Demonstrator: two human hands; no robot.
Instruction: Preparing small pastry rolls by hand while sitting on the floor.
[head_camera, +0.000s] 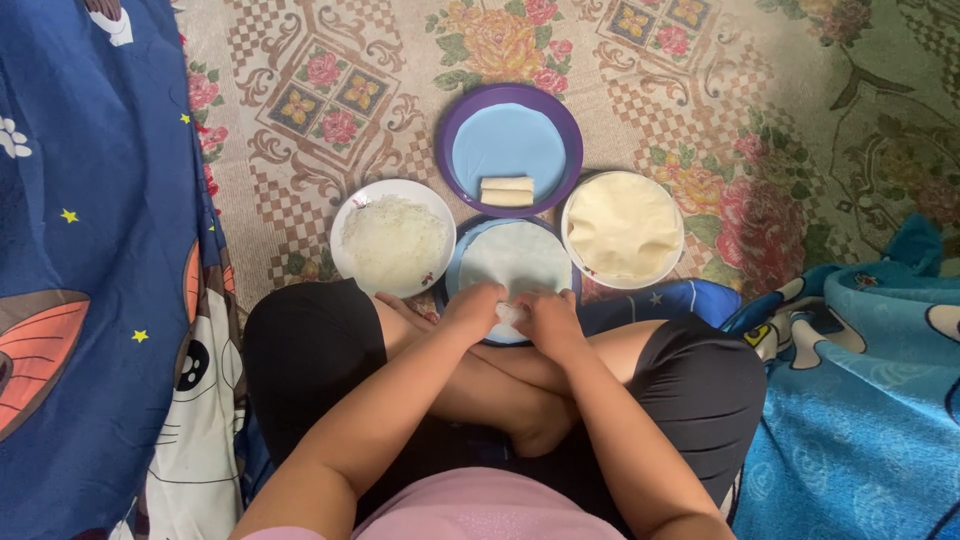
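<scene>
On near plate (462, 262), wrapper (515, 255) flat, round.

floral floor mat (330, 100), blue cartoon blankets (90, 250)

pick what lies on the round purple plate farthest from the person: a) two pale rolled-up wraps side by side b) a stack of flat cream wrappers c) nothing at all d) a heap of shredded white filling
a: the round purple plate holds two pale rolled-up wraps lying side by side near its front edge.
</scene>
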